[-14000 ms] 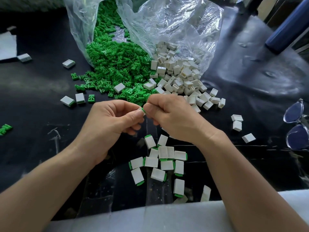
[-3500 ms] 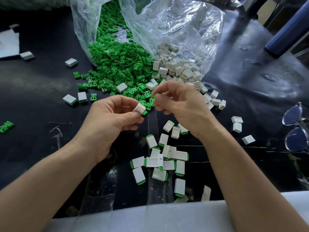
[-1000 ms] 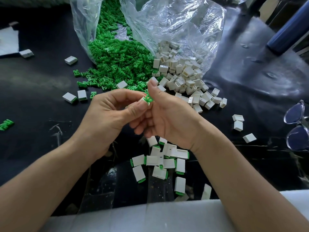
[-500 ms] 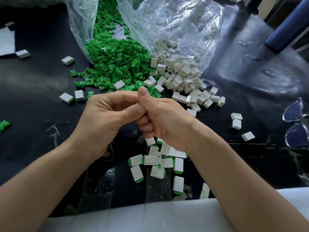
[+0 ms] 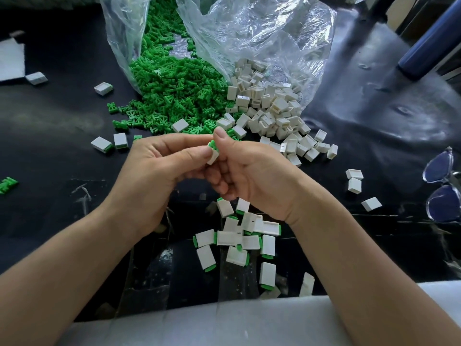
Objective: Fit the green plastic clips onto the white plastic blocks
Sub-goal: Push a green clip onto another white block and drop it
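Here, left hand [image 5: 154, 176] pinches white block [image 5: 213, 157], right hand [image 5: 252, 176] pinches green clip [image 5: 212, 144]; a skewed push may jam it.

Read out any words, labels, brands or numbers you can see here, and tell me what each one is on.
None can be read.
Clear plastic bags: no print shows.
Green clips pile, white blocks pile: no lettering, only tiny dark dashes on some blocks.
White block in the left hand, green clip in the right hand: blank.
Glasses: no brand visible.
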The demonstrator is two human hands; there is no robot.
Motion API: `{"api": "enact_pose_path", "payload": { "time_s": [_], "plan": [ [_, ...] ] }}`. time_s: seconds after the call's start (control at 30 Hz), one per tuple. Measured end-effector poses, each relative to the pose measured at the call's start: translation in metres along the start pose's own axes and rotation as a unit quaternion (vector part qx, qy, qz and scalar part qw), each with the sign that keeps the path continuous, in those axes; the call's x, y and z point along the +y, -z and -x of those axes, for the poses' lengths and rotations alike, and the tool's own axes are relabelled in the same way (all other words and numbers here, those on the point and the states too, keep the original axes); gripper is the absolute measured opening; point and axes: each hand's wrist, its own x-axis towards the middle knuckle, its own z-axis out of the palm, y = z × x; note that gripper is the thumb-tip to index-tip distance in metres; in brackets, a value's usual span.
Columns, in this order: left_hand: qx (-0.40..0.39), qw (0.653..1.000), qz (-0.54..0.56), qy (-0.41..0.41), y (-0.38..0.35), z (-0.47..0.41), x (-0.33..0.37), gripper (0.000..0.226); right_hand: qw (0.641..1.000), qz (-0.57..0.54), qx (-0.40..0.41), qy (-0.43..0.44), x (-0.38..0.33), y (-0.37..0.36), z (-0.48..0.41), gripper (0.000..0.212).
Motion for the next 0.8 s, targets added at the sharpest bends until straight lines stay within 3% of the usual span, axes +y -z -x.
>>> {"api": "enact_pose_path", "payload": {
  "time_s": [0.53,0.7,0.8],
  "plan": [
    [0.019,1.000,-0.002,0.014,0.0004,-0.0012,-0.0017,0.023,0.998,0.060,0.017,0.028,0.0003,0.0008,0.0012,0.042],
    [0.015,1.000,-0.004,0.005,-0.0001,0.0001,-0.0011,0.019,0.998,0.066,0.007,0.021,-0.0008,0.0002,0.0014,0.053],
    [0.003,1.000,-0.005,0.000,-0.0019,0.0009,-0.0003,0.015,0.995,0.089,0.032,0.030,-0.0001,-0.0027,0.0017,0.048]
  ]
}}
